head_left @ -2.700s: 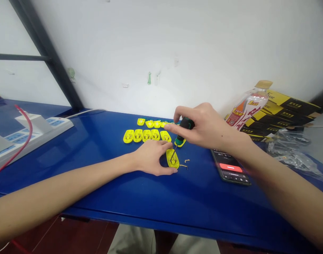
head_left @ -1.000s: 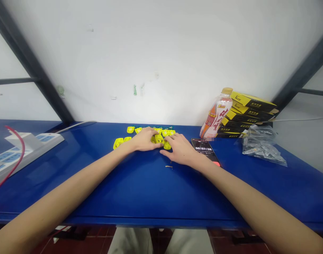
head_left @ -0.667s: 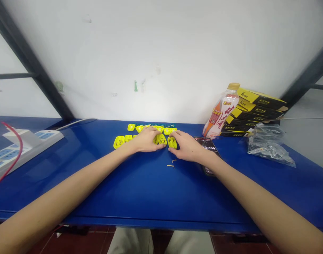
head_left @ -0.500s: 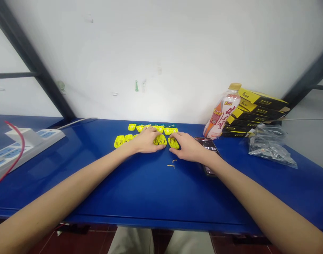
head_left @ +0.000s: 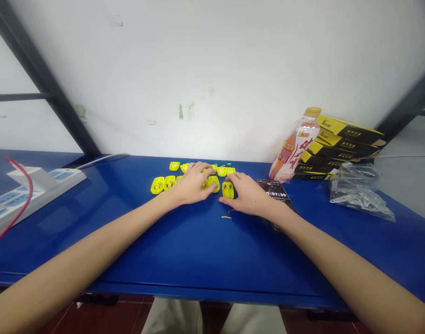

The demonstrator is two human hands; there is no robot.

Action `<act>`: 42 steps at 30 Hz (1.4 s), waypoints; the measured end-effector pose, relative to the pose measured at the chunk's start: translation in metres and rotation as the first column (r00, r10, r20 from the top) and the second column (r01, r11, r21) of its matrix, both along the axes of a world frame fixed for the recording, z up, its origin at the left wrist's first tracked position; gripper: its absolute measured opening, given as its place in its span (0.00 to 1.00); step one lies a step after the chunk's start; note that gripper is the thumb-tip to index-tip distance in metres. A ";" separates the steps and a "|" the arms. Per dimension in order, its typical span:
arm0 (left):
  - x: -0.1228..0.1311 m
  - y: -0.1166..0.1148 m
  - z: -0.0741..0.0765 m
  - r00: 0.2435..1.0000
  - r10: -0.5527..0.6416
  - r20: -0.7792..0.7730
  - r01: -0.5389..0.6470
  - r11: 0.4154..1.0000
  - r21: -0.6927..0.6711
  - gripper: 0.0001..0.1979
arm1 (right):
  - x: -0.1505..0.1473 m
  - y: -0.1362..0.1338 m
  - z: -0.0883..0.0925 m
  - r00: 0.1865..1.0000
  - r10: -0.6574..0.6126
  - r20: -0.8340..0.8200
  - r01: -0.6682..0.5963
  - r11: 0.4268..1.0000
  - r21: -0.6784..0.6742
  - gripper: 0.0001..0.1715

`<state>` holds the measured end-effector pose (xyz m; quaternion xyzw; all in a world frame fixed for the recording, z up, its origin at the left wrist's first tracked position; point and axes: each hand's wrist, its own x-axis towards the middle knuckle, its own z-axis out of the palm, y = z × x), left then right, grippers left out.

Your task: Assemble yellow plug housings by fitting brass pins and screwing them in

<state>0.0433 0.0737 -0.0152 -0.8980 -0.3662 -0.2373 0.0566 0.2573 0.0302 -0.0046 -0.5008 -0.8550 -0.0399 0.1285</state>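
Several yellow casings stand in a front row on the blue table, among them one at the left end [head_left: 157,185]. My left hand [head_left: 195,183] lies over the middle of this row, its thumb and fingers around a yellow casing [head_left: 214,183] near the row's right end. Just right of the row, my right hand [head_left: 245,192] has its thumb and fingers around a separate yellow casing [head_left: 228,190], whose open side faces up. Behind them runs a second row of smaller yellow pieces [head_left: 174,166] with green parts.
A phone [head_left: 277,191] lies partly under my right forearm. Farther right are a bottle [head_left: 294,146], stacked black and yellow boxes [head_left: 348,144] and plastic bags [head_left: 362,192]. A white power strip [head_left: 41,195] is at left. Thin scraps [head_left: 226,217] lie in front.
The casing at my right hand has gone from tilted to lying flatter. My left fingers have spread slightly, and the view has shifted a little.
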 end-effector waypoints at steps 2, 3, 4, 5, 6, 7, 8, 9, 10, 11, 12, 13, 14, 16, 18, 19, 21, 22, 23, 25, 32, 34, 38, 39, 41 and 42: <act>0.001 -0.003 0.002 0.999 0.012 0.048 -0.015 0.999 0.048 0.18 | -0.001 0.000 -0.001 1.000 -0.003 0.002 0.003 1.000 -0.011 0.25; 0.001 -0.004 0.002 0.998 0.010 0.062 -0.014 0.998 0.065 0.17 | -0.001 0.001 -0.001 1.000 -0.001 0.002 0.001 1.000 -0.017 0.25; 0.002 -0.004 0.003 0.998 0.003 0.070 -0.008 0.997 0.079 0.17 | -0.001 0.001 0.000 1.000 0.001 0.002 -0.001 1.000 -0.021 0.25; 0.002 -0.005 0.003 0.997 -0.008 0.071 0.001 0.996 0.090 0.16 | -0.001 0.002 0.000 1.000 -0.001 0.001 0.001 1.000 -0.021 0.25; 0.002 -0.006 0.003 0.997 -0.021 0.068 0.014 0.995 0.101 0.15 | -0.001 0.002 0.001 1.000 -0.009 -0.001 0.009 1.000 -0.016 0.26; 0.001 -0.007 0.003 0.997 -0.037 0.066 0.029 0.993 0.115 0.15 | -0.001 0.002 0.003 1.000 -0.027 -0.004 0.027 1.000 -0.004 0.28; 0.001 -0.007 0.003 0.996 -0.051 0.069 0.042 0.990 0.132 0.14 | -0.002 0.000 0.004 0.999 -0.052 -0.013 0.052 0.998 0.017 0.30; 0.000 -0.008 0.003 0.995 -0.062 0.077 0.050 0.987 0.151 0.13 | -0.004 -0.002 0.006 0.997 -0.075 -0.030 0.076 0.996 0.043 0.32; 0.000 -0.009 0.003 0.994 -0.069 0.090 0.053 0.984 0.170 0.12 | -0.006 -0.005 0.007 0.995 -0.090 -0.051 0.093 0.993 0.070 0.34; -0.001 -0.010 0.004 0.992 -0.071 0.107 0.050 0.981 0.186 0.11 | -0.009 -0.010 0.008 0.993 -0.087 -0.078 0.095 0.991 0.097 0.35; -0.003 -0.011 0.004 0.990 -0.065 0.127 0.039 0.980 0.197 0.10 | -0.013 -0.015 0.009 0.993 -0.058 -0.100 0.069 0.991 0.113 0.35; -0.004 -0.012 0.005 0.988 -0.054 0.148 0.023 0.979 0.202 0.09 | -0.017 -0.020 0.008 0.994 -0.018 -0.103 0.031 0.993 0.118 0.34; -0.006 -0.013 0.005 0.985 -0.042 0.167 0.007 0.979 0.201 0.08 | -0.021 -0.026 0.007 0.995 0.033 -0.090 -0.023 0.994 0.104 0.34; -0.010 -0.016 0.006 0.980 -0.021 0.198 -0.018 0.981 0.194 0.06 | -0.029 -0.036 0.004 0.993 0.101 -0.058 -0.097 0.993 0.074 0.36; -0.014 -0.018 0.007 0.976 -0.006 0.216 -0.034 0.983 0.181 0.05 | -0.034 -0.041 0.002 0.991 0.130 -0.034 -0.128 0.990 0.053 0.37; -0.015 -0.020 0.007 0.975 0.001 0.223 -0.040 0.984 0.171 0.05 | -0.034 -0.042 0.002 0.990 0.135 -0.039 -0.134 0.990 0.046 0.38; -0.018 -0.024 0.010 0.972 0.014 0.235 -0.047 0.990 0.135 0.05 | -0.029 -0.039 0.007 0.984 0.152 -0.092 -0.151 0.988 0.019 0.38; -0.019 -0.026 0.012 0.971 0.017 0.238 -0.044 0.993 0.108 0.05 | -0.025 -0.036 0.012 0.975 0.174 -0.138 -0.176 0.984 -0.005 0.34; -0.020 -0.029 0.014 0.972 0.010 0.233 -0.029 0.997 0.076 0.05 | -0.019 -0.032 0.017 0.962 0.208 -0.177 -0.219 0.975 -0.044 0.27; -0.021 -0.036 0.018 0.980 -0.023 0.198 0.025 1.000 -0.008 0.07 | -0.007 -0.025 0.028 0.937 0.272 -0.220 -0.304 0.944 -0.126 0.08; -0.006 -0.062 0.019 0.999 0.040 0.003 -0.038 0.963 -0.267 0.25 | 0.009 -0.016 0.039 0.931 0.336 -0.143 -0.365 0.833 -0.416 0.08; -0.001 -0.065 0.015 0.996 0.084 -0.043 -0.093 0.956 -0.279 0.28 | 0.007 -0.017 0.035 0.931 0.338 -0.140 -0.364 0.819 -0.444 0.09; 0.001 -0.065 0.007 0.992 0.090 -0.094 -0.112 0.958 -0.264 0.29 | 0.003 -0.017 0.029 0.921 0.356 -0.161 -0.389 0.805 -0.447 0.08; 0.001 -0.064 0.007 0.992 0.079 -0.100 -0.103 0.958 -0.268 0.29 | 0.002 -0.016 0.028 0.917 0.360 -0.169 -0.397 0.803 -0.444 0.07; -0.001 -0.062 0.007 0.993 0.054 -0.104 -0.082 0.955 -0.284 0.30 | 0.001 -0.017 0.027 0.912 0.371 -0.178 -0.411 0.800 -0.438 0.06; -0.002 -0.062 0.008 0.994 0.042 -0.104 -0.070 0.954 -0.291 0.30 | 0.001 -0.018 0.027 0.909 0.377 -0.178 -0.417 0.798 -0.436 0.06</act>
